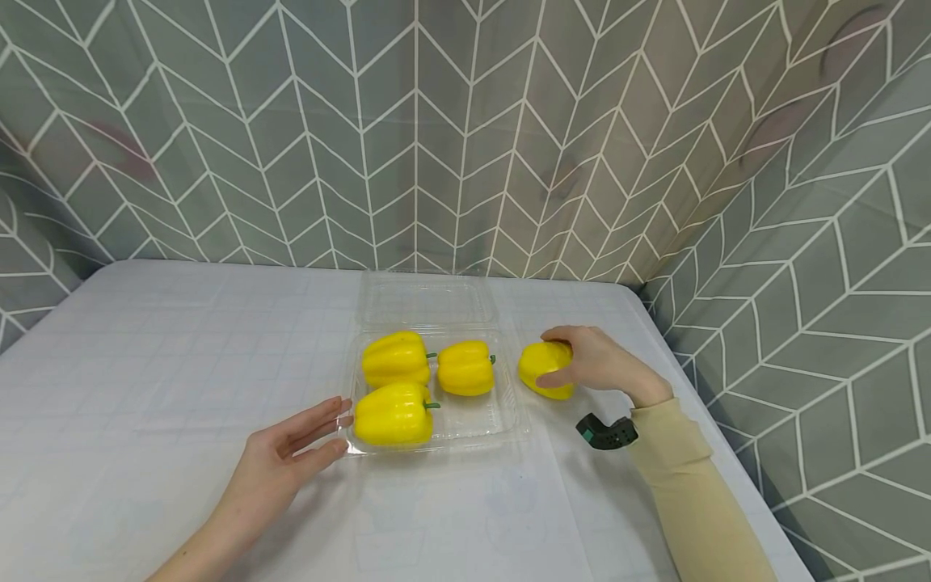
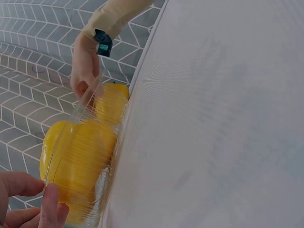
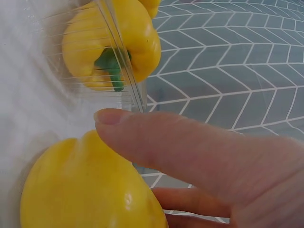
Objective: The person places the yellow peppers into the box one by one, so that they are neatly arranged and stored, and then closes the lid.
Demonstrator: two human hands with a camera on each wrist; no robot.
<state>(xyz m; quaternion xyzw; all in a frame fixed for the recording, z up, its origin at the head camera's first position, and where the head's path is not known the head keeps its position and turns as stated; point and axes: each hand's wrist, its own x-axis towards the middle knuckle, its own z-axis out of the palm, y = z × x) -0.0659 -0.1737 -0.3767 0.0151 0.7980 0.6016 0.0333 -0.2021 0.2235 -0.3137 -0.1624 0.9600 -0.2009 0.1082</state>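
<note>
Three yellow peppers (image 1: 465, 368) in clear container (image 1: 473, 422); right hand (image 1: 600, 360) grips fourth (image 1: 540, 361).

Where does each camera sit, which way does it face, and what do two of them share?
Head: worn on the head, facing forward and down at the clear container with three peppers; left hand and right hand show.
Left wrist: worn there, facing across the container toward the right hand; left fingers show close up.
Right wrist: worn there, facing the gripped pepper, container beyond; right thumb and fingers show.
Shared: head and left wrist both show both hands.
</note>
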